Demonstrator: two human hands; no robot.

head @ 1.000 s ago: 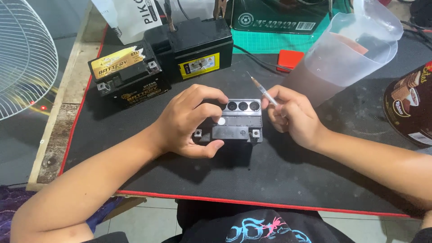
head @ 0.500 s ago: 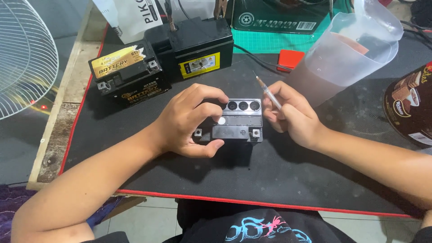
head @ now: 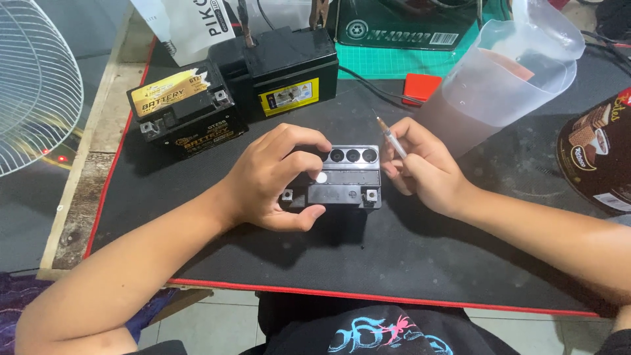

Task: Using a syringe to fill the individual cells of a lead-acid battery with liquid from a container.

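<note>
On the black mat [head: 407, 263] in front of us, we are steadying a small black battery [head: 345, 179] with our left hand [head: 273, 177]; the fingers are curling over its left end and top, and the thumb is pressing along its front lower edge, so the hand is closing around it. Three round filler holes are showing in a row on the battery's top, just beside our left fingertips. Our right hand [head: 424, 171] is resting just to the right of the battery, fingers pinching a thin syringe [head: 392, 139] that is tilting up and to the left, its tip hanging above the mat behind the battery's right end and apart from the holes. Behind our left hand, two larger black batteries are sitting side by side: one with a yellow label on top [head: 186, 108], one with a yellow sticker on its front [head: 284, 69]. A clear plastic jug [head: 506, 72] is leaning beyond our right hand, with a small red block [head: 420, 87] near its base.
</note>
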